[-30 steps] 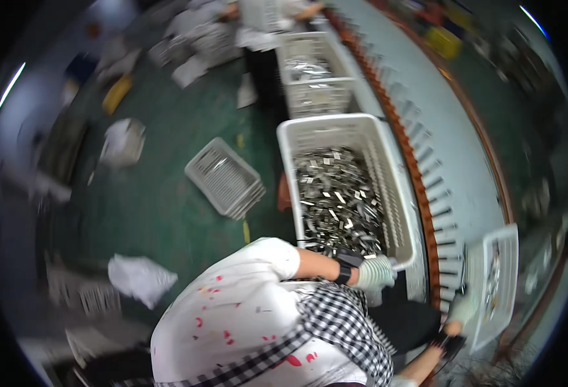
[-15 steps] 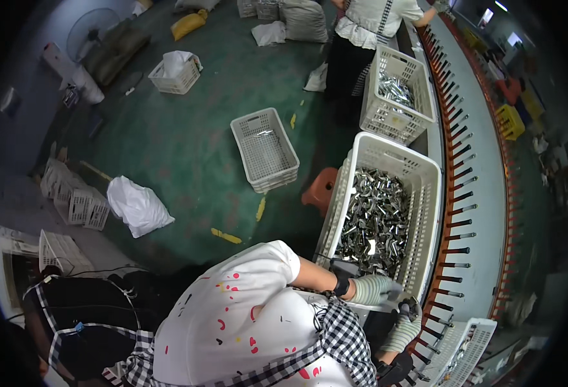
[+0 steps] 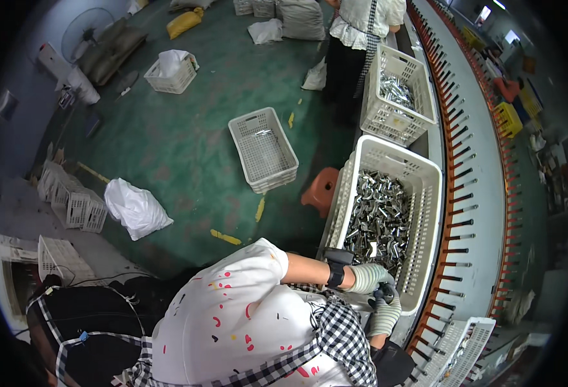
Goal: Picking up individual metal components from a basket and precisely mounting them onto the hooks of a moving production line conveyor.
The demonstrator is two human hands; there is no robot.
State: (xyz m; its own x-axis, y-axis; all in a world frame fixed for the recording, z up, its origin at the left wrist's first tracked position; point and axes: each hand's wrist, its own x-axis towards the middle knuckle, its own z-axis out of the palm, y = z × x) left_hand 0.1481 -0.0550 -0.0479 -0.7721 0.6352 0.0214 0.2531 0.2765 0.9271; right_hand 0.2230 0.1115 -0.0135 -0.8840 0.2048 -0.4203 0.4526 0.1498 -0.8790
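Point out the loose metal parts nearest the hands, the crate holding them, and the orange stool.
Metal parts (image 3: 379,218), head view: middle of the heap.
White crate (image 3: 423,209), head view: inner right wall.
Orange stool (image 3: 322,187), head view: middle of its visible body.

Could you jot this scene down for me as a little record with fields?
Left hand: striped glove, at the near end of a large white crate
Right hand: striped glove, close against the left
Held: too small to tell
Crate contents: shiny metal pieces
Right of crate: row of rods
Floor: white sack, orange stool
Far end: another person
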